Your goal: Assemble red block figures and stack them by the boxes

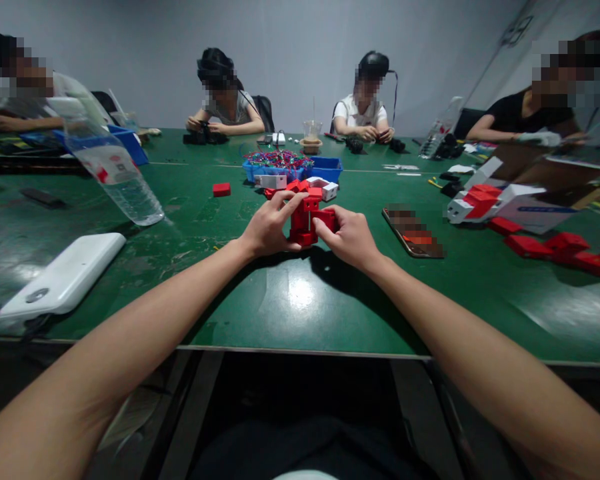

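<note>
Red part [300, 223] was gripped.
Left hand [270, 225] clasped it top to base; right hand [354, 235] pinched its right side.

1. Table [280, 327]: smooth top, glossy, with a bright reflection and pale scuffs.
2. Red piece [299, 223]: rigid plastic in appearance, smooth, with a low sheen.
3. Red blocks [570, 245]: plastic in appearance, smooth-faced.
4. Bottle [120, 177]: clear, shiny plastic.
5. White device [75, 270]: smooth, plastic-looking shell, softly glossy.
6. Phone [411, 233]: glossy, glass-like screen.
7. Blue tray [327, 167]: plastic in appearance, smooth.
8. Box [525, 165]: cardboard, matt brown inner surface.
9. Wall [290, 47]: smooth, matt.
</note>
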A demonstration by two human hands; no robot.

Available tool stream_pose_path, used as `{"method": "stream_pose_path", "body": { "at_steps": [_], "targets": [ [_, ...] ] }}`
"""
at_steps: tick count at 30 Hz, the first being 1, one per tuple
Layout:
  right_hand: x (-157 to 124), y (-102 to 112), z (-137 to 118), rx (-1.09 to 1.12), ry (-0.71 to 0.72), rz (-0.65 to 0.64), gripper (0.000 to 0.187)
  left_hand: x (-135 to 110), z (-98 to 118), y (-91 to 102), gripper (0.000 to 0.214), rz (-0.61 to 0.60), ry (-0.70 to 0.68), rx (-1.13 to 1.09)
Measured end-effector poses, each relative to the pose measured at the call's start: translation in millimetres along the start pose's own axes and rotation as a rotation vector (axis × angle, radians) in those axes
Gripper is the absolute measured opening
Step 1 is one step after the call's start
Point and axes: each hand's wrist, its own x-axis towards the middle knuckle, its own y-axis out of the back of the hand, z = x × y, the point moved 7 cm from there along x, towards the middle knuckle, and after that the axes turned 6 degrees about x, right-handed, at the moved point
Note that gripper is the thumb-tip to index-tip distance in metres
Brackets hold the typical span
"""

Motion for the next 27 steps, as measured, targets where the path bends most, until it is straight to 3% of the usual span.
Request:
{"method": "stream_pose_path", "body": {
  "at_steps": [8, 15, 27],
  "targets": [
    [-2.7, 0.9, -4.0, -0.091, -0.049, 0.004, 0.03, -0.3, 2.5, -0.1, 0.1, 0.019, -0.006, 0.004],
    [0.4, -0.6, 2.4, 0.092, -0.08, -0.001, 0.027, -0.1, 0.8, 0.0, 0.101, 0.016, 0.008, -0.018],
    [-3.9, -1.8, -0.2, 0.065, -0.019, -0.01, 0.032, 1.8, 3.2, 1.5, 0.097, 0.0, 0.003, -0.016]
  ]
}}
